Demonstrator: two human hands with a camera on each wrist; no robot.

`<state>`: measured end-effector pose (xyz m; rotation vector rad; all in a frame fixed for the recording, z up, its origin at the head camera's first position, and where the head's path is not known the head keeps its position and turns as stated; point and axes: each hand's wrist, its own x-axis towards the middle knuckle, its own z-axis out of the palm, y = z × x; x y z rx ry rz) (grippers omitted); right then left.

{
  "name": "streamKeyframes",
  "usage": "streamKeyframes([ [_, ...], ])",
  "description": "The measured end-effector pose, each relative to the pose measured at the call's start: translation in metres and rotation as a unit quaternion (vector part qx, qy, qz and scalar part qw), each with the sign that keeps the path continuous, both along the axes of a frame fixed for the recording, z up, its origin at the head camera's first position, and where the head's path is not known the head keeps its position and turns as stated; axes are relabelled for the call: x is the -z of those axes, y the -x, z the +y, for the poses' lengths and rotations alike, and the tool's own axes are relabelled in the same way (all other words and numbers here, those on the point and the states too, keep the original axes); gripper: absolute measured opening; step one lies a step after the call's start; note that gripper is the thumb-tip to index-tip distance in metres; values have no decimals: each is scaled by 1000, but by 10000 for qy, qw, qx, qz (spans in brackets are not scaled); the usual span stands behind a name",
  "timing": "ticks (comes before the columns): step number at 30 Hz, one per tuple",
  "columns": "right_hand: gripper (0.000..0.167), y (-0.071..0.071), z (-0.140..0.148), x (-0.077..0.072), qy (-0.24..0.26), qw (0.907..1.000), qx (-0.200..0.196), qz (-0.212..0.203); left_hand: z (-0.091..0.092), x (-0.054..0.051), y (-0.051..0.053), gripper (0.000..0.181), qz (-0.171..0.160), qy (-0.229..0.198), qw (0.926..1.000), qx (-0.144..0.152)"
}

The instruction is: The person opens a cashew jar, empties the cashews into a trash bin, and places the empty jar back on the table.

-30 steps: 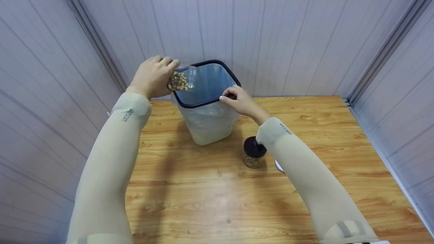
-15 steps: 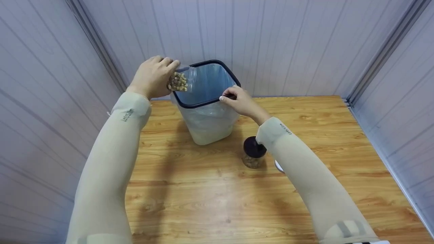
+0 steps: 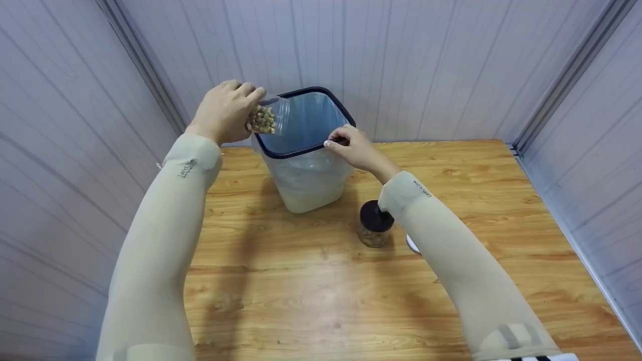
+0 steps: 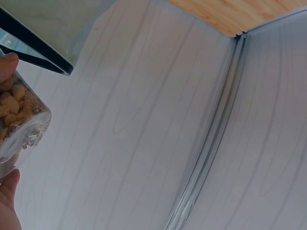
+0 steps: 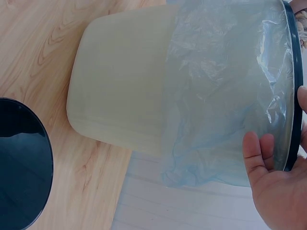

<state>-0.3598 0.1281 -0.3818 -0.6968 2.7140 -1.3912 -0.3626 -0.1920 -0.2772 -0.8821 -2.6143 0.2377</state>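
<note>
My left hand point(image 3: 228, 113) holds a clear jar point(image 3: 266, 119) on its side, at the left rim of a trash bin point(image 3: 311, 193). Its mouth points right, above the bin's opening. Tan and brown nuts point(image 4: 17, 105) lie inside the jar, seen closely in the left wrist view. The bin is pale, with a dark rim point(image 3: 293, 152) and a thin bluish bag point(image 5: 218, 91) folded over the outside. My right hand point(image 3: 356, 149) grips the rim at the front right corner. In the right wrist view some of its fingers point(image 5: 253, 151) lie outside, against the bag.
A second jar with a black lid point(image 3: 375, 216) stands on the wood-grain surface point(image 3: 301, 281), near my right wrist. Partly hidden under the right forearm is a white round object point(image 3: 413, 245). Pale panel walls point(image 3: 426, 65) enclose the back and both sides.
</note>
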Motion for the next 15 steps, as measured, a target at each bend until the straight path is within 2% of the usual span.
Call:
streamKeyframes([
  [9, 27, -1, -1, 0, -38, 10000, -8, -25, 0, 2, -2, 67, -42, -41, 10000, -42],
  [15, 26, -2, 0, 0, -9, 10000, -48, -32, 2, 0, -4, 64, 20, 92, 10000, -1],
])
